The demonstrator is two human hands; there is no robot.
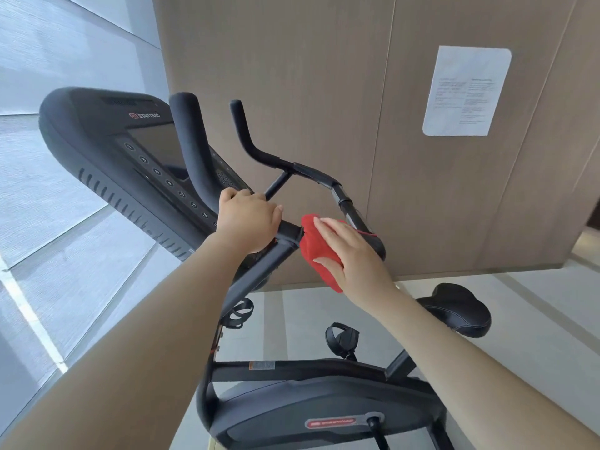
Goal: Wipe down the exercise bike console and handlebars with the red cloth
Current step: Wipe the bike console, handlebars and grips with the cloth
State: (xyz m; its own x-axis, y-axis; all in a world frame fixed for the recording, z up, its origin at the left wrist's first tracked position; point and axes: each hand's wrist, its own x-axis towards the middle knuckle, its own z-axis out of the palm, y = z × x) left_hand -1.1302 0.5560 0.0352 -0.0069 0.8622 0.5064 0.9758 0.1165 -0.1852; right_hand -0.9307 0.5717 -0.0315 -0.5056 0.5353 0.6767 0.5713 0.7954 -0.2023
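Red cloth [316, 251] is pressed on the handlebars [319, 177] by the flat, straight-fingered right hand [354, 254]; bar axis runs up-right. Left hand [250, 222] is clamped round the bar just beside.

Red cloth [319, 251] soft, napped; handlebars [250, 138] matt black; wall panel [292, 76] wood-grained
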